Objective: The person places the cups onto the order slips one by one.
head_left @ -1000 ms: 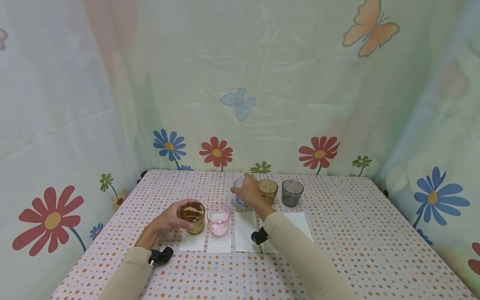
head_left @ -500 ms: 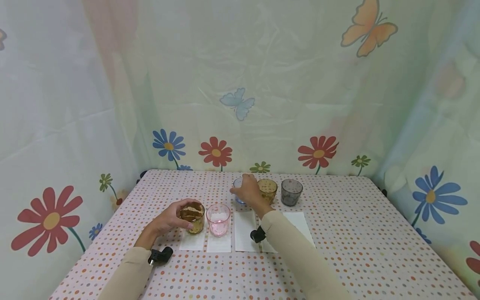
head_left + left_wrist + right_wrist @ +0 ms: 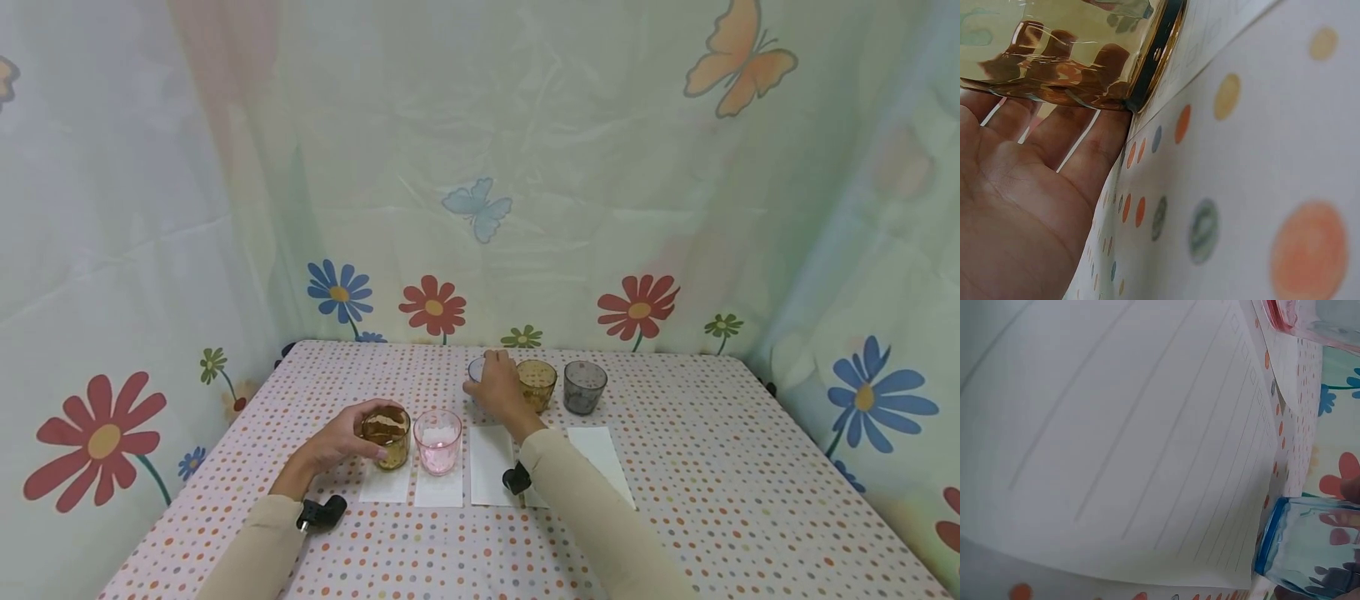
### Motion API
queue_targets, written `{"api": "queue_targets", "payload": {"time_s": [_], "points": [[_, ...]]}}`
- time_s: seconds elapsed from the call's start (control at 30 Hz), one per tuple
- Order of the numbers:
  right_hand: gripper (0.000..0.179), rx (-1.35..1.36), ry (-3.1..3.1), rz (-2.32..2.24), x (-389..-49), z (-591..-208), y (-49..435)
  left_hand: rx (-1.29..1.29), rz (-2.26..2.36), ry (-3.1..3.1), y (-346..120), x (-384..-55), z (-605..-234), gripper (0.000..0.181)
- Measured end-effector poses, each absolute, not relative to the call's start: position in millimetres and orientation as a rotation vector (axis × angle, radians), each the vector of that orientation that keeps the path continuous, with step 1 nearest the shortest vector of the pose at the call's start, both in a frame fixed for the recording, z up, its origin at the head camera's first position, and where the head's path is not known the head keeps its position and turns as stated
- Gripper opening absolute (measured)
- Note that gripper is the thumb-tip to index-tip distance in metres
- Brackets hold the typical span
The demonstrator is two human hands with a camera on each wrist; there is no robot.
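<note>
Curtains (image 3: 570, 208) printed with flowers and butterflies enclose a dotted counter (image 3: 720, 492) on three sides. White sheets (image 3: 491, 467) lie in a row on it. The left hand (image 3: 337, 436) holds the near amber glass (image 3: 399, 450) upright at the far end of the leftmost sheet, its grip only as wide as the glass, thumb on the near side. A pink glass (image 3: 438, 457) stands just beside. The right hand (image 3: 498, 390) has its grip curled round the blue glass (image 3: 1310, 544), beyond the sheets at the left end of the back row; a yellow glass (image 3: 537, 387) and a gray glass (image 3: 585, 388) stand to its right.

For a sound hold, the blue glass probably wants even pressure from thumb and fingers, kept level and clear of the yellow glass, while the left hand stays steady.

The right hand hides most of the blue glass from the head view, so whether its base touches the counter cannot be told. The right wrist view cuts off its rim and most of the fingers; the left wrist view shows no thumb.
</note>
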State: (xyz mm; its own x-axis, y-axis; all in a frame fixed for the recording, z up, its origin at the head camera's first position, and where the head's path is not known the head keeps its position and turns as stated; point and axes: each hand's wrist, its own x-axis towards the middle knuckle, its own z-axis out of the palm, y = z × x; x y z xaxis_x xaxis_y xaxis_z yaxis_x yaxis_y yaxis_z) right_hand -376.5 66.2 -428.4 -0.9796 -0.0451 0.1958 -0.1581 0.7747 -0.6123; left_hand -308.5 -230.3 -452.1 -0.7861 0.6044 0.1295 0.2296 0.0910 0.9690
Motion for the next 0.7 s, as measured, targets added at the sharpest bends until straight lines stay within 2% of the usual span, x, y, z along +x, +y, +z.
{"api": "queue_targets", "payload": {"time_s": [0.47,0.7], "points": [[0.074,0.120,-2.761,1.037,-374.2,-434.0,62.7,0.809,1.737,2.081,-229.4,-306.9,-454.6,0.075],[0.064,0.139,-2.691,1.070,-373.7,-436.1,57.5,0.808,1.732,2.104,-229.6,-310.3,-455.8,0.076]]}}
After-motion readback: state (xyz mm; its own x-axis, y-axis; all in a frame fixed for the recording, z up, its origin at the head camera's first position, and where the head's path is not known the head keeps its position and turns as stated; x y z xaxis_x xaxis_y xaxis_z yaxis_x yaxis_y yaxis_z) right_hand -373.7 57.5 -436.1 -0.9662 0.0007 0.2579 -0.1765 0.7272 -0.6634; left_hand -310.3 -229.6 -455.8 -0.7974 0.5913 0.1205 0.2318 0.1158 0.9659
